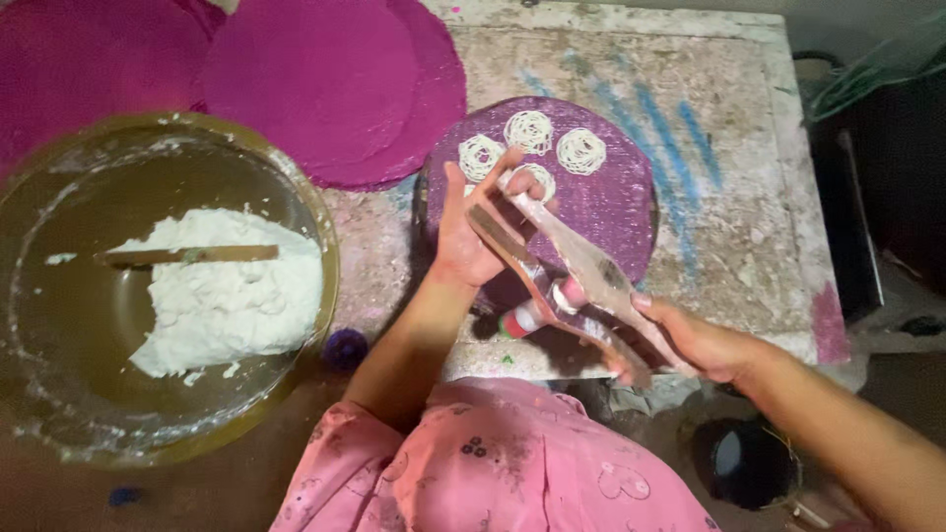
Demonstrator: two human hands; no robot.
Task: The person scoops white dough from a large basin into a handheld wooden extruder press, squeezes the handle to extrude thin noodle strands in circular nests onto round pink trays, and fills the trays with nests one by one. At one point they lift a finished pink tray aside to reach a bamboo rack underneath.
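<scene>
Both hands are on the wooden press [567, 271]: left grip [473, 232] is wrapped round its far handles, right grip [690, 340] clamped on the near ones. Noodle coils [532, 133] sit on the purple mat [616, 197] just past the left grip.

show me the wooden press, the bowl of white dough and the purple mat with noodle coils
wooden press [581, 264]: head view, on its upper arm
bowl of white dough [315, 212]: head view, on its right rim
purple mat [616, 207]: head view, on bare weave
</scene>
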